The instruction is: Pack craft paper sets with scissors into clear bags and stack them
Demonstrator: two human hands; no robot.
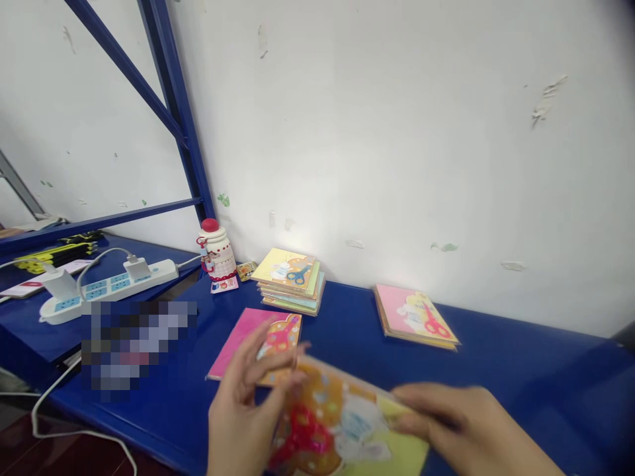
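A yellow paper-craft pack in clear wrapping, with red scissors and a white rabbit picture on an orange dotted patch, is held tilted at the front edge of the view. My right hand pinches its right edge between thumb and fingers. At the upper left corner, the curled fingers and thumb of my left hand close on the pack; motion blurs the fingertips. Behind that hand lies a pink pack with purple-red scissors, partly hidden by the fingers.
A stack of packs topped by blue scissors stands near the wall, and a smaller pink-topped stack lies right of it on the blue table. Leftward are a white bottle with a red lid, a power strip with cables, and a pixelated patch.
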